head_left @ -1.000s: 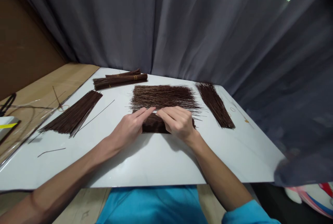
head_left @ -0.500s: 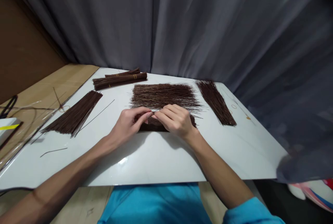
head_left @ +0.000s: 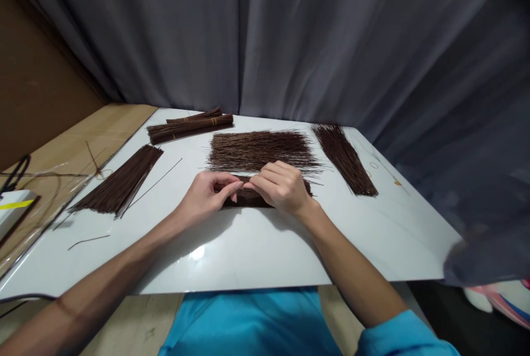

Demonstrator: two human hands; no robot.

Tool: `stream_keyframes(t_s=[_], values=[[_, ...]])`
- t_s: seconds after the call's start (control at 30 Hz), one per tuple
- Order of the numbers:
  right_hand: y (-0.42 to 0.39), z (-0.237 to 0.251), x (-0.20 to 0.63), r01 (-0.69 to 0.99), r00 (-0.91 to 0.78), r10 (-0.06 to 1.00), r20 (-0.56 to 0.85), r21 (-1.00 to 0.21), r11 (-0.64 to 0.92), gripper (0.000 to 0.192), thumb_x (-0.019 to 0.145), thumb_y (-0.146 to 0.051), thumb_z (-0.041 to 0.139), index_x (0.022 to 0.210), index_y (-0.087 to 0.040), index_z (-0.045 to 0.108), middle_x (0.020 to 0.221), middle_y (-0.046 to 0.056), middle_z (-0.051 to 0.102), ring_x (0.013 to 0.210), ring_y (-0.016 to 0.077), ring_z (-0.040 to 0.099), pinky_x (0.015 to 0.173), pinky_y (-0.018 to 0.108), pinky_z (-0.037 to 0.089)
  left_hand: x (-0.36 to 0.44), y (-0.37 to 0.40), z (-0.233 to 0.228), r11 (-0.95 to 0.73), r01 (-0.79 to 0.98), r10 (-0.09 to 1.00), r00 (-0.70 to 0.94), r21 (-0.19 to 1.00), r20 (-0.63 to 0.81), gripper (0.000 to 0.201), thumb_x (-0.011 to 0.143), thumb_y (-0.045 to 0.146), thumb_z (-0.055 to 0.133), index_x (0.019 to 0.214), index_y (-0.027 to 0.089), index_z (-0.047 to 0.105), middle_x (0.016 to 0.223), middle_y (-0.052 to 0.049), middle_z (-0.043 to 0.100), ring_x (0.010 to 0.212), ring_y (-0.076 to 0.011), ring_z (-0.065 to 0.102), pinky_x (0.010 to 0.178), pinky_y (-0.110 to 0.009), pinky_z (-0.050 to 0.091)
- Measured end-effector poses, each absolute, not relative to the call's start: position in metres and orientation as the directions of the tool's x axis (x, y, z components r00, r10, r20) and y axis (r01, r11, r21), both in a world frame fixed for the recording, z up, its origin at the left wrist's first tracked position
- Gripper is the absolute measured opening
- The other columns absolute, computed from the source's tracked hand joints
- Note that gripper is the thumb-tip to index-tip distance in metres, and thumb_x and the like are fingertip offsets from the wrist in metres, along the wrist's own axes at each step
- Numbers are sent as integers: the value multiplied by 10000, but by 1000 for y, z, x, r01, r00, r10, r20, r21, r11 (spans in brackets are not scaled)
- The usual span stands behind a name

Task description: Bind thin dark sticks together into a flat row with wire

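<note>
My left hand [head_left: 207, 195] is closed in a pinch, thumb against fingers. Close beside it my right hand [head_left: 281, 187] pinches too, its other fingers curled in. The fingertips of both nearly meet; whatever they hold is too thin to make out. Beneath them lies a bundle of dark brown thin sticks [head_left: 250, 199], partly covered by the hands. Just beyond is a wide, loose layer of brown sticks [head_left: 260, 150] with uneven ends.
A fanned stick bundle [head_left: 118, 182] and single loose sticks [head_left: 155, 184] lie at left. Tied bundles [head_left: 192, 128] rest at the back left, another bundle [head_left: 344, 160] at right near a small ring [head_left: 374, 165]. A grey curtain [head_left: 281, 41] hangs behind the white table [head_left: 372, 245].
Both hands stay nearly in place, with their fingertips shifting slightly against each other. The bundles have not moved on the table; the view has tilted a little.
</note>
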State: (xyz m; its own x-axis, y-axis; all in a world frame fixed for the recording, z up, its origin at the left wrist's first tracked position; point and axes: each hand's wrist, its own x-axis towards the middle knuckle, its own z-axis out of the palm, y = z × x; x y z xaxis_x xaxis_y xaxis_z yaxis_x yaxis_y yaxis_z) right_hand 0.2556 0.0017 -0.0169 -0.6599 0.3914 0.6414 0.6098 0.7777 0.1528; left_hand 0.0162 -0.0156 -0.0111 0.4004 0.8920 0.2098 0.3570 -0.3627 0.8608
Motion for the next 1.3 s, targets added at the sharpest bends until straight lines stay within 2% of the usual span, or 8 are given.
stream_keyframes(t_s=[0.2, 0.43, 0.57, 0.8, 0.93, 1.17, 1.3], values=[[4, -19, 254, 610, -632, 358, 687, 157, 777, 352, 1095, -412, 620, 842, -192, 727, 743, 26, 687, 746, 175, 554, 713, 365, 351, 16, -16, -9, -348, 379, 880, 447, 857, 160, 405, 1060, 337, 569, 726, 142, 691, 649, 6, 618, 567, -105, 444, 534, -248, 298], [5, -23, 251, 627, -632, 393, 668, 143, 766, 368, 1093, -420, 622, 812, -202, 718, 725, 19, 683, 754, 180, 550, 743, 368, 360, 14, -14, -10, -424, 453, 858, 477, 784, 188, 367, 1053, 245, 526, 707, 154, 611, 643, 22, 601, 601, -114, 490, 593, -249, 330], [6, -24, 254, 634, -631, 415, 656, 127, 763, 366, 1078, -456, 640, 822, -207, 722, 750, 29, 695, 774, 186, 559, 738, 366, 356, 12, -14, -11, -439, 476, 857, 477, 762, 195, 382, 1071, 306, 526, 732, 161, 628, 636, 20, 590, 604, -125, 511, 594, -255, 334], [8, -23, 257, 648, -631, 405, 661, 163, 744, 423, 1063, -499, 647, 760, -206, 682, 705, 25, 656, 737, 188, 524, 733, 363, 339, 11, -12, -15, -513, 472, 821, 515, 717, 248, 358, 1082, 325, 502, 812, 169, 678, 725, -22, 671, 655, -155, 570, 638, -276, 397], [8, -25, 257, 651, -638, 433, 637, 145, 745, 449, 1064, -515, 640, 741, -205, 676, 713, 23, 663, 735, 181, 528, 744, 357, 336, 10, -10, -18, -498, 478, 822, 525, 723, 218, 335, 1074, 318, 506, 879, 166, 733, 746, -29, 700, 667, -162, 596, 631, -275, 401], [10, -31, 257, 678, -601, 479, 639, 90, 730, 463, 1044, -554, 660, 750, -198, 682, 726, 24, 700, 712, 173, 548, 753, 349, 340, 9, -9, -15, -455, 516, 836, 529, 725, 148, 382, 1074, 347, 511, 801, 165, 706, 745, -24, 710, 666, -163, 603, 636, -279, 396], [7, -32, 256, 742, -525, 495, 692, 87, 664, 524, 1004, -639, 672, 717, -201, 644, 686, 36, 675, 692, 186, 550, 726, 359, 328, 7, -7, -14, -468, 497, 830, 530, 730, 172, 361, 1074, 381, 525, 905, 173, 767, 847, -39, 760, 747, -186, 652, 670, -279, 425]])
